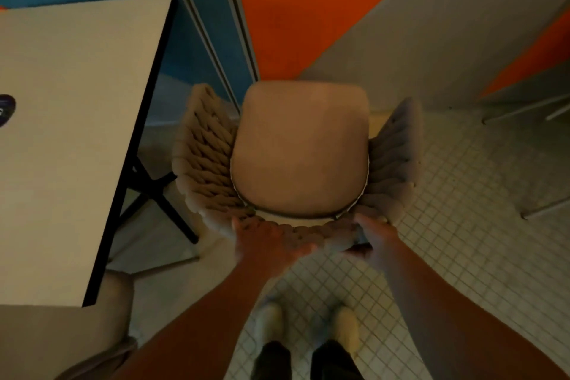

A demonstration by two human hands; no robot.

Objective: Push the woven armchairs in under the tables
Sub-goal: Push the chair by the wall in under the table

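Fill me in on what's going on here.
A person stands behind a woven armchair, with the left hand and right hand gripping the top of its backrest. The chair sits on the tiled floor, not yet under any table. A table stands off to the left.

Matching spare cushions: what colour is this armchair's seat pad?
Plain tan-beige, no pattern, on the seat pad; head view shows it.

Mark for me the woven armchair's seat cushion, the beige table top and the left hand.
tan seat cushion (300,148), head view, middle of the pad.
beige table top with black edge (77,133), head view, bare surface.
left hand (262,241), head view, back of hand on woven backrest.
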